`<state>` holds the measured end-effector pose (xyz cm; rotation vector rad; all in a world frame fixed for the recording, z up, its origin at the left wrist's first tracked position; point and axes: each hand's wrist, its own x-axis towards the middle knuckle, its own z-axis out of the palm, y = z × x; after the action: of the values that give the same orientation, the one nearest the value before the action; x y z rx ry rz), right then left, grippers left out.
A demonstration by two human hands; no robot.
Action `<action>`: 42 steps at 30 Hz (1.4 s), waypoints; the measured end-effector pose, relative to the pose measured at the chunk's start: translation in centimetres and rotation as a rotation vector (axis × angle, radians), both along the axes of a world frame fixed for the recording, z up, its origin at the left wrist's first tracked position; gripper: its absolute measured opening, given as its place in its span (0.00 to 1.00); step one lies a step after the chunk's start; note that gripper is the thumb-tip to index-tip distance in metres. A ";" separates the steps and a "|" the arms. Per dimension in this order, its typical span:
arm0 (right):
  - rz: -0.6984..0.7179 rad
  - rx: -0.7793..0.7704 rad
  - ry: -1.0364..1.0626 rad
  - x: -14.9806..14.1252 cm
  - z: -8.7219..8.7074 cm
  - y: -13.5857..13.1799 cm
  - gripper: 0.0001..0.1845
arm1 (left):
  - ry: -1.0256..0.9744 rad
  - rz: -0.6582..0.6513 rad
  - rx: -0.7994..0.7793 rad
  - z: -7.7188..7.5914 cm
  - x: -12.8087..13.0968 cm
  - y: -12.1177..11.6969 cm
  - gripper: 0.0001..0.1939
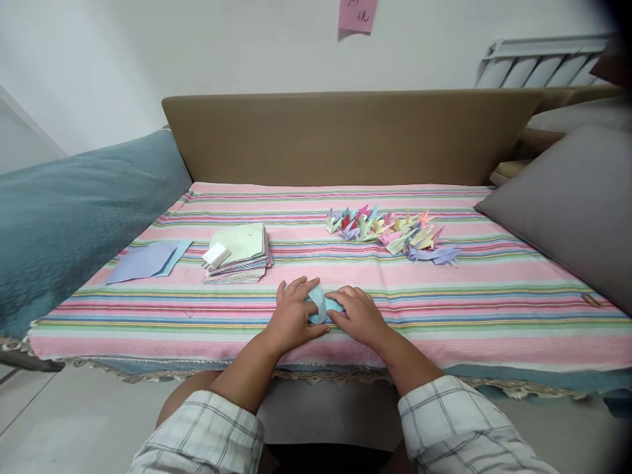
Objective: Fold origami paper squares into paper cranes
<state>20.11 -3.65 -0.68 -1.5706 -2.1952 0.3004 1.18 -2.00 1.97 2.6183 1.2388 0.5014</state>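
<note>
Both hands rest on the striped cloth near its front edge, pressing on a partly folded light blue paper (322, 304). My left hand (294, 311) lies with fingers curled over the paper's left side, thumb along its lower edge. My right hand (359, 312) presses its fingertips down on the paper's right side. Most of the paper is hidden under the fingers.
A stack of pastel paper squares (241, 253) with a small white block (216, 255) on it lies left of centre. Loose purple and blue sheets (148, 259) lie further left. Several folded paper cranes (392, 232) are heaped at centre right. A grey cushion (573, 204) stands right, a teal blanket (74, 217) left.
</note>
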 end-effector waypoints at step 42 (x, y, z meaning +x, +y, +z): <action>-0.029 0.036 -0.056 -0.2 0.0 0.0 0.07 | -0.084 -0.017 0.023 0.4 0.2 1.9 0.23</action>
<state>19.93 -3.69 -0.67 -1.6078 -2.2058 0.2087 1.34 -0.10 2.38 2.5957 1.1913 0.6194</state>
